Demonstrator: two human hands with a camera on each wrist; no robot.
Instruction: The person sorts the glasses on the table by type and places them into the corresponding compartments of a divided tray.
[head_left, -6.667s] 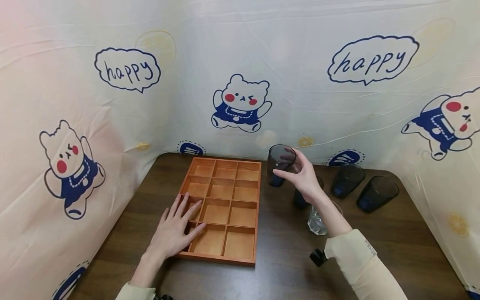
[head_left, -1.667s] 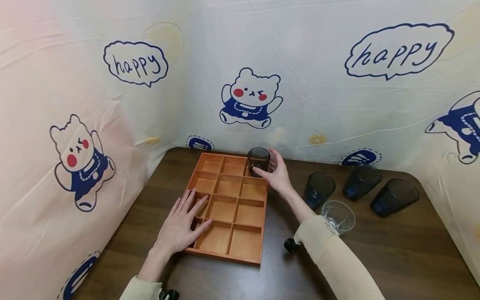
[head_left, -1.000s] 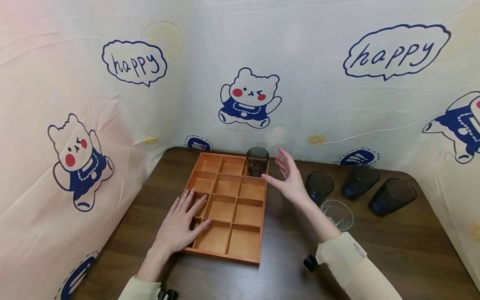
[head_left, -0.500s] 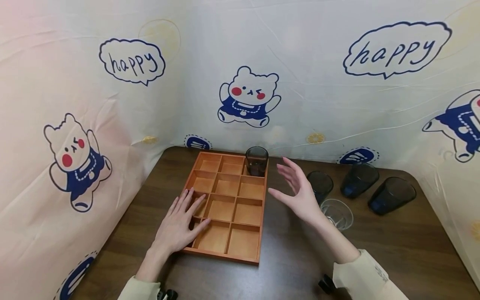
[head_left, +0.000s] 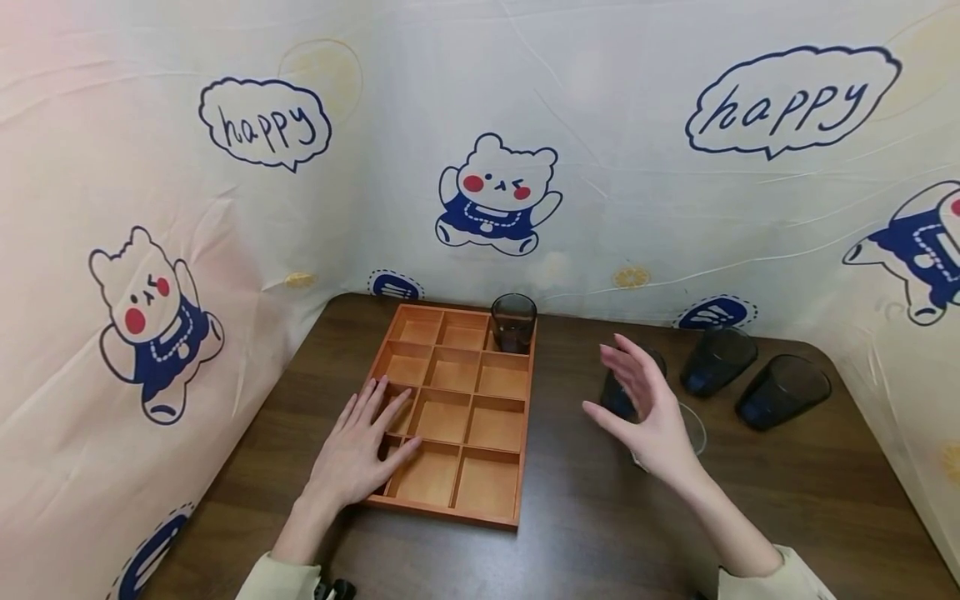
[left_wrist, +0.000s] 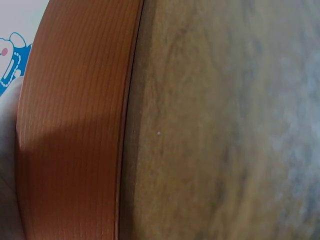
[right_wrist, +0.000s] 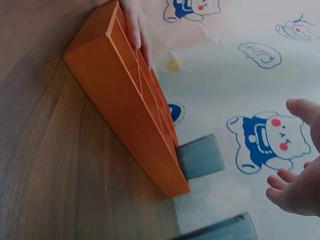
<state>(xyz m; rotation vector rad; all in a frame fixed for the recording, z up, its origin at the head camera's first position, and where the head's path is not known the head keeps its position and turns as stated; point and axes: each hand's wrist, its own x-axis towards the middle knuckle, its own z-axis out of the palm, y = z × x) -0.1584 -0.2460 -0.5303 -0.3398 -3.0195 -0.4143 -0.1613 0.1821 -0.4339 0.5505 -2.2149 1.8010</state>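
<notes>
A wooden compartment box [head_left: 519, 467] lies on the table, its side wall [left_wrist: 75, 110] filling part of the left wrist view. Fingers spread, my left hand [head_left: 351, 457] rests over the box's left edge. One dark tinted glass [head_left: 514, 323] stands upright in the far right compartment; it juts from the box in the right wrist view too. My right hand [head_left: 660, 433] holds nothing, thumb and fingers apart in a loose C. Close to its fingers is another dark glass [head_left: 617, 400], partly covered by the hand. A clear glass [head_left: 699, 429] is mostly hidden behind the palm.
Two more dark glasses, one [head_left: 718, 360] farther back and one [head_left: 783, 392] at the right, are on the brown wooden table [head_left: 585, 517]. A printed curtain [head_left: 600, 208] hangs around the table's back and sides.
The right hand carried a dark glass leftward, set it in the box's far right compartment and let go. It then moved back right toward the other glasses. The left hand stays on the box.
</notes>
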